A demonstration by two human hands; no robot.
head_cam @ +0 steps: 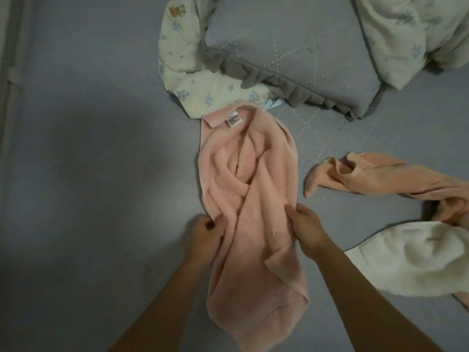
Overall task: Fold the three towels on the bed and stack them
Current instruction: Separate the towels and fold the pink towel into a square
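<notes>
here, left hand [204, 233] and right hand [305, 224] each pinch the rumpled, fleecy pink towel [243, 199] on the grey bed sheet [101, 148].

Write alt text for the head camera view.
Two bare hands, left hand and right hand, grip a rumpled pink terry towel on a grey-blue bedsheet. An unfolded peach towel and white towel lie to the right; a grey ruffled pillow sits beyond.
</notes>
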